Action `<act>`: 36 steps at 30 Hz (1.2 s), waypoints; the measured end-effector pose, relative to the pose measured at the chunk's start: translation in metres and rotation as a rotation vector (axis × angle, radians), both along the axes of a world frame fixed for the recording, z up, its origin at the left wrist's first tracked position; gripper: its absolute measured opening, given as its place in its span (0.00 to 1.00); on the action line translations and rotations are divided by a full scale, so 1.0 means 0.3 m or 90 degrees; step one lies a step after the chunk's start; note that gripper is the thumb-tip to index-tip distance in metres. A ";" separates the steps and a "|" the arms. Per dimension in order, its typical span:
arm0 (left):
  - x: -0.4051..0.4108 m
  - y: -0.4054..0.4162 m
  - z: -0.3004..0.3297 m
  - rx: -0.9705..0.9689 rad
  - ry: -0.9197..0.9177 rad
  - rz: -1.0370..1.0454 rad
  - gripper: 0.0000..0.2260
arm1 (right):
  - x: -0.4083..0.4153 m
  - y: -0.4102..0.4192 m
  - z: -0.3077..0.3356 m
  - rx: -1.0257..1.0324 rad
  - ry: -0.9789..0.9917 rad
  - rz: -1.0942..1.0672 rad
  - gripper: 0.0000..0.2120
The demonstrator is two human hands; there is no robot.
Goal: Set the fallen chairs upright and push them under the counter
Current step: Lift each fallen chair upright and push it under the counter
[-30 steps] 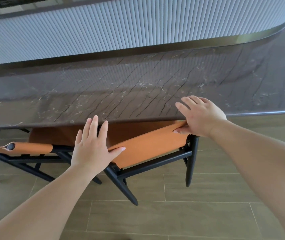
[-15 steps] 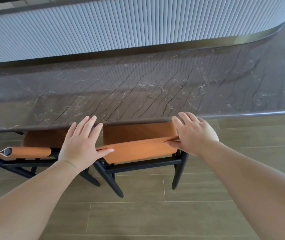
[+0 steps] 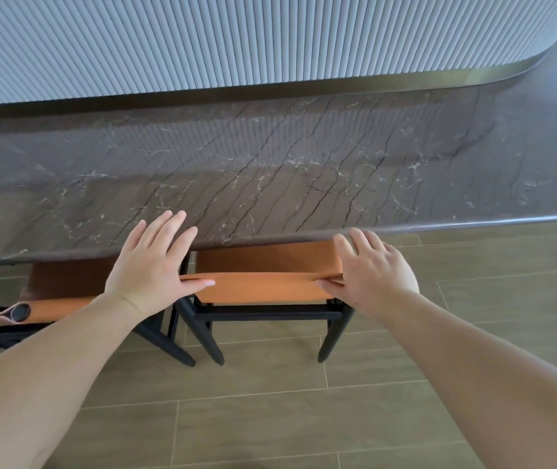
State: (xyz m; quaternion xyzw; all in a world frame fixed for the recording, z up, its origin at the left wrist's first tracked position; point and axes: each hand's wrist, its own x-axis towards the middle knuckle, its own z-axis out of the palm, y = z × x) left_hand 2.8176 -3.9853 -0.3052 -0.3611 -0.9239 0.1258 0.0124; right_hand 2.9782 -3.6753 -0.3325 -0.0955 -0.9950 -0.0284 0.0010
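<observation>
An upright chair [image 3: 263, 289] with an orange leather back and black frame stands partly under the dark marble counter [image 3: 270, 170]. My left hand [image 3: 155, 265] rests on the left end of its backrest, fingers straight, thumb along the top edge. My right hand [image 3: 371, 269] presses the right end, fingers spread over the top, thumb on the leather's face. A second orange chair [image 3: 57, 286] stands upright to the left, tucked under the counter, its seat mostly hidden.
A ribbed pale wall panel [image 3: 236, 38] rises behind the counter, curving away at the right. Wood-look floor tiles [image 3: 270, 418] stretch below and to the right of the chairs. The two chairs' black legs nearly touch.
The chair has turned square to the counter and slid farther under it. Both hands moved forward with the backrest.
</observation>
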 end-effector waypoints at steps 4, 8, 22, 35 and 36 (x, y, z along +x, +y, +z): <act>-0.030 -0.073 -0.042 0.017 -0.005 -0.009 0.45 | -0.028 -0.061 -0.016 0.019 -0.008 -0.005 0.38; -0.028 -0.107 -0.075 0.046 0.000 -0.037 0.42 | -0.028 -0.082 -0.037 0.045 0.010 -0.004 0.39; -0.002 -0.026 -0.116 0.090 0.038 -0.057 0.40 | -0.050 0.030 -0.031 0.045 0.047 0.043 0.36; 0.037 0.022 -0.121 0.002 0.022 0.111 0.48 | -0.044 0.039 -0.059 0.017 0.005 0.050 0.36; 0.051 0.032 -0.122 -0.001 0.020 0.141 0.49 | -0.043 0.037 -0.057 0.013 -0.010 0.046 0.36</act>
